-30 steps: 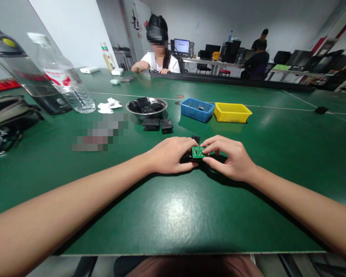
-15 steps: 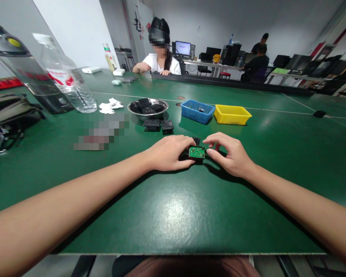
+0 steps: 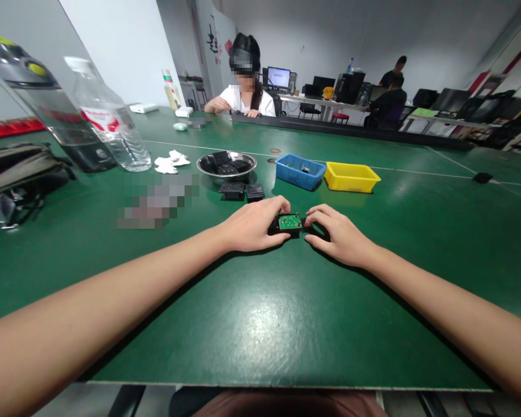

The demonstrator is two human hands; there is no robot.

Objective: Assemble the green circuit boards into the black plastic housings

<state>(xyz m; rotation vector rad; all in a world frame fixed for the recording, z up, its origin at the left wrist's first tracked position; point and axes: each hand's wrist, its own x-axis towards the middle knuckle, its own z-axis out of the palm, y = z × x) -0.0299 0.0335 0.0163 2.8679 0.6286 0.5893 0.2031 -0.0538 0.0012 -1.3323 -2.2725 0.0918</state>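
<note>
A small green circuit board (image 3: pixel 290 221) lies face up in a black plastic housing (image 3: pixel 293 233) on the table, a little right of the middle. My left hand (image 3: pixel 256 225) grips the housing from the left, fingers behind it and thumb along its front. My right hand (image 3: pixel 336 236) is curled at the right end, its fingertips on a small black piece (image 3: pixel 304 222) beside the board. Whether that piece is joined to the housing is hard to see. Beyond my left hand stand two black plastic housings, one left (image 3: pixel 231 191) and one right (image 3: pixel 255 192).
A metal bowl (image 3: pixel 202 169) holds several black housings. Right of it are a blue bin (image 3: pixel 298 176) with small parts and a yellow bin (image 3: pixel 351 180). Bottles (image 3: pixel 113 130), crumpled tissue (image 3: pixel 167 165) and a bag (image 3: pixel 21 174) occupy the left. Another person (image 3: pixel 245 95) works across the table (image 3: pixel 260 324).
My right hand has come closer to the housing, its fingertips now at the small black piece. The board has turned slightly and shifted left in my left hand's grip.
</note>
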